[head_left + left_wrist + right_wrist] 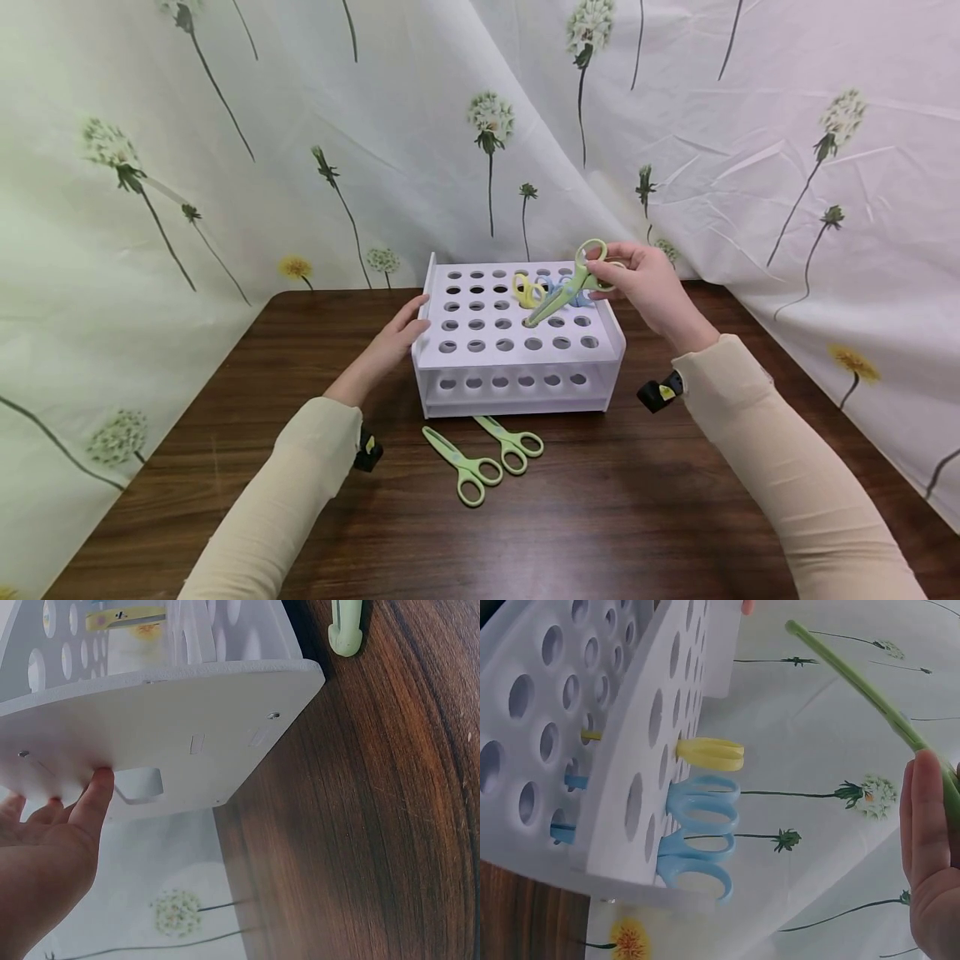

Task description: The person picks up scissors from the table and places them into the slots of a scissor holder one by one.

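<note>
A white rack [517, 357] with rows of round holes stands on the table. My left hand [396, 336] rests its fingertips against the rack's left side panel [225, 735]. Over the rack's right half, my right hand [647, 282] pinches green scissors [572, 290] by the handles, blades slanting down to the left. In the right wrist view the blades [855, 686] are apart from the rack. Yellow scissors [714, 754] and two pairs of blue scissors, one nearer the yellow [703, 804] and one at the edge [697, 864], stand handles-up in holes.
Two green scissors, one on the left [465, 467] and one on the right [512, 443], lie on the dark wooden table [637, 508] in front of the rack. The right pair's tips meet the rack's front edge. A floral curtain [420, 150] hangs behind.
</note>
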